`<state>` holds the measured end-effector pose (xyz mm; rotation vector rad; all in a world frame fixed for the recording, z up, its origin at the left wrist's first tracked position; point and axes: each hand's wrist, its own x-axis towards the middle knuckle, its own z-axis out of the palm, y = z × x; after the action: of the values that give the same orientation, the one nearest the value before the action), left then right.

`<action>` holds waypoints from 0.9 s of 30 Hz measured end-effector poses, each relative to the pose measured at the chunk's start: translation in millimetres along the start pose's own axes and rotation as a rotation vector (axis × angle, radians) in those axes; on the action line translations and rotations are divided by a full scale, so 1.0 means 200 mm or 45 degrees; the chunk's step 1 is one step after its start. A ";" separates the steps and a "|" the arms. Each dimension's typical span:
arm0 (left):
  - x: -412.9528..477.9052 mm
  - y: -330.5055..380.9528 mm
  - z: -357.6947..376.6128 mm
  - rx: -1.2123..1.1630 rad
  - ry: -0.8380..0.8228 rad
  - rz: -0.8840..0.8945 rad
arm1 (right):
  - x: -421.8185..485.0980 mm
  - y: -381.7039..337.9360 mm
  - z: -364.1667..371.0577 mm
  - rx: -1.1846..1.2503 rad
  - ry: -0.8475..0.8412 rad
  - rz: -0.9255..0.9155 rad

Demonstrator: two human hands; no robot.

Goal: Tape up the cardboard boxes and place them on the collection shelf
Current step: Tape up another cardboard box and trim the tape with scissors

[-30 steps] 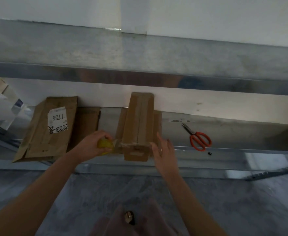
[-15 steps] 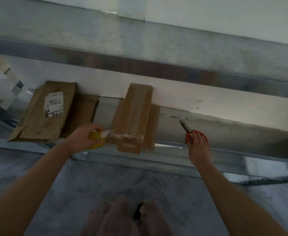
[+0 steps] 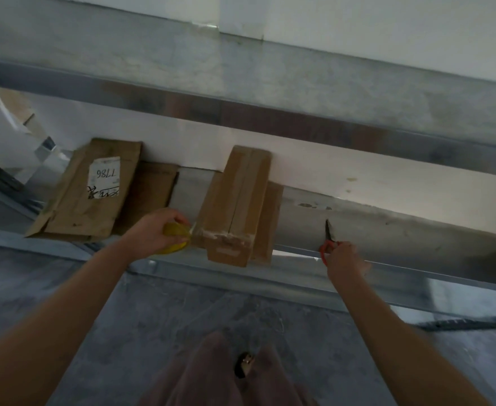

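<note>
A long narrow cardboard box lies on the lower metal shelf, its near end sticking out over the shelf edge. Clear tape runs across that near end. My left hand grips a yellow tape roll just left of the box, a strip of tape stretched from roll to box. My right hand holds the red handles of the scissors on the shelf to the right of the box, the blades pointing away from me.
Flattened cardboard with a white label marked 7786 lies at the shelf's left, over a darker piece. An upper shelf beam crosses overhead. Grey floor lies below, with my knees at the bottom.
My right hand left the box's right side, reached to the scissors and now grips their handles. My left hand stays at the box with the tape roll.
</note>
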<state>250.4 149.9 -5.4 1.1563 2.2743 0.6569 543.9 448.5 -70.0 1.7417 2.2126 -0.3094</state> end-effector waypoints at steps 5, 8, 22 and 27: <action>0.02 -0.03 -0.06 -0.042 -0.047 0.077 | -0.49 -0.12 -0.04 0.311 0.114 -0.200; 0.03 -0.04 -0.09 -0.056 -0.099 0.115 | -0.87 -0.20 -0.01 0.637 0.215 -0.261; 0.03 -0.06 -0.16 -0.086 -0.220 0.276 | -1.36 -0.77 0.35 1.584 -0.807 -0.153; 0.03 -0.08 -0.18 -0.065 -0.209 0.279 | -1.25 -0.84 0.45 1.560 -0.847 -0.122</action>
<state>215.4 139.4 9.9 1.3934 2.0016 0.6709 444.7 150.2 -65.4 1.5164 1.5947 -2.2238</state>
